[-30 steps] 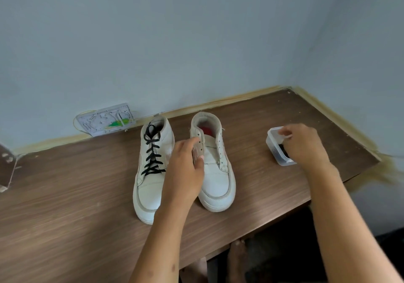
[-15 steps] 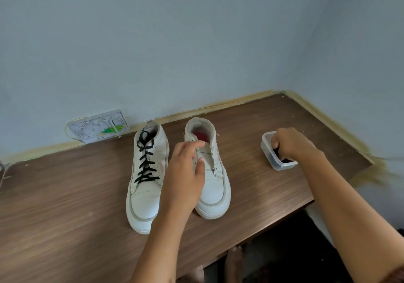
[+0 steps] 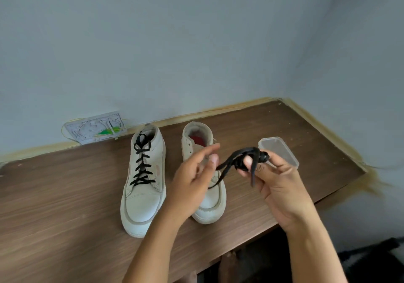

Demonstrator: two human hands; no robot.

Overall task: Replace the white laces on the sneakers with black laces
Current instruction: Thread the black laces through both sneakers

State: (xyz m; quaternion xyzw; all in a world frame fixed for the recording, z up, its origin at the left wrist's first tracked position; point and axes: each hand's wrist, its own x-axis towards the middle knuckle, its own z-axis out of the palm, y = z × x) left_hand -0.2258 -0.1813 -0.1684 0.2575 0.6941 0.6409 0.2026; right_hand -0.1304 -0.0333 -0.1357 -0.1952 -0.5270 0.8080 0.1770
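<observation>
Wooden desk (image 3: 65, 206) carries an empty clear tub (image 3: 278, 151); right hand (image 3: 275, 182) fingers pinch the black lace (image 3: 242, 158), left hand (image 3: 192, 180) fingers spread.

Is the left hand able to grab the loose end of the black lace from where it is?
Probably yes. The left hand is open, its fingertips right beside the black lace that the right hand holds bunched up. Nothing sits between them, and a loose strand runs toward the left hand over the unlaced sneaker.
</observation>
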